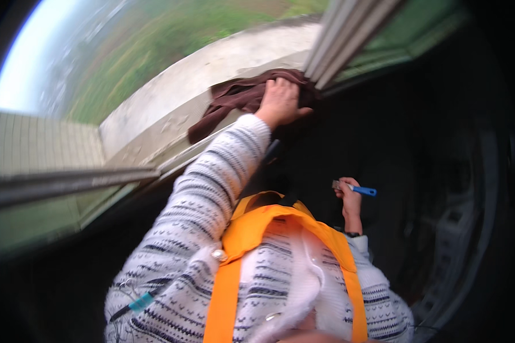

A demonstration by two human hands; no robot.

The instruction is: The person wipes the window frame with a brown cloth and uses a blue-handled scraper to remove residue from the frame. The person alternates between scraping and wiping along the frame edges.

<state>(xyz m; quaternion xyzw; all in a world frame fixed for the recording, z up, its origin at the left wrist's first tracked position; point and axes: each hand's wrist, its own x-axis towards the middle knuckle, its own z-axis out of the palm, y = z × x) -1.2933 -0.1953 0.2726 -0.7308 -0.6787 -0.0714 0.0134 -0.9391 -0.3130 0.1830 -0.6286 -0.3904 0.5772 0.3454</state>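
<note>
My left hand (282, 101) presses on a crumpled dark brown cloth (240, 95), which lies over the window sill and track beside the upright frame. Its fingers are bent onto the fabric, and the thumb points to the right. Lower and to the right, my right hand (349, 197) grips a small tool with a blue handle (365, 190) and a short flat metal head (336, 185), seemingly a scraper. That tool is held in front of dark surroundings, apart from the cloth.
Beyond the open window runs a pale, worn concrete ledge (154, 92), with greenery outside. Upright window frames (347, 38) stand at the upper right, and another frame (68, 182) reaches in from the left. A tiled wall (38, 143) shows outside at the left. The room's interior is very dark.
</note>
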